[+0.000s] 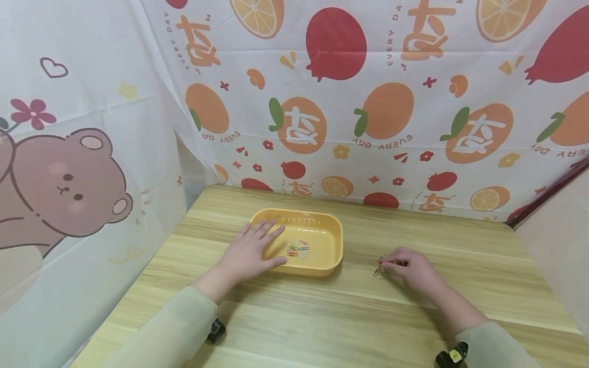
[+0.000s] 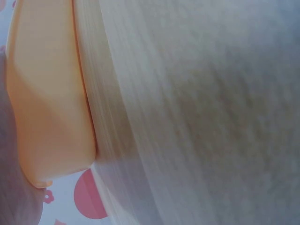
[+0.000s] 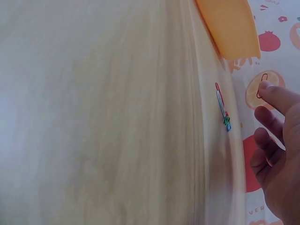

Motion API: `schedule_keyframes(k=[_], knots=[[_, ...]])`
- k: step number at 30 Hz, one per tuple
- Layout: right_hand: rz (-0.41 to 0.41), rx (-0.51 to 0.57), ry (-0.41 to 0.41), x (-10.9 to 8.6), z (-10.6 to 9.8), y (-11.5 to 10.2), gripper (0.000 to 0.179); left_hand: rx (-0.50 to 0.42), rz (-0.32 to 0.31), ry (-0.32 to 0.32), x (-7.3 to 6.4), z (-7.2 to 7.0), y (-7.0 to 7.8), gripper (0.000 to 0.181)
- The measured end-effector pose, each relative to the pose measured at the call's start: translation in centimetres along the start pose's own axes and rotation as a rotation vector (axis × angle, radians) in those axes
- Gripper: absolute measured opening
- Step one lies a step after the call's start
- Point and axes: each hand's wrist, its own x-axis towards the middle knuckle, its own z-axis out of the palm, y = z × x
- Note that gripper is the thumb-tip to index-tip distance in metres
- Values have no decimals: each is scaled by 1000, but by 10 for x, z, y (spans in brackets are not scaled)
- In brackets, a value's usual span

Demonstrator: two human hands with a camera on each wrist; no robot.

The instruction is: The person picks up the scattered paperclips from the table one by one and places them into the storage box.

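My left hand rests on the left rim of a yellow plastic tray, its fingers spread over the edge. In the left wrist view the tray's side wall shows large, and part of the hand appears at the left edge. Inside the tray lie several coloured paper clips. To the right of it, my right hand pinches a reddish paper clip between thumb and finger, raised off the table in the right wrist view. A small group of paper clips lies on the table close by.
The wood-grain table runs back to a fruit-printed cloth. Another cloth with a bear print hangs on the left. Black camera mounts sit at the wrists.
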Motion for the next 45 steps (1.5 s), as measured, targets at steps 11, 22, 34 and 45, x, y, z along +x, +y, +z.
schedule_keyframes(k=[11,22,34,45], knots=[[6,63,16,14,5,-15,29,14,6,5,-1,-1,-1,81],[20,174,15,34,19,-44,32,26,20,2,1,0,-1,81],[-14,326,44,55,40,-78,27,28,25,5,0,3,-3,81],[-5,430,33,69,52,-104,29,23,24,0,0,5,-4,80]])
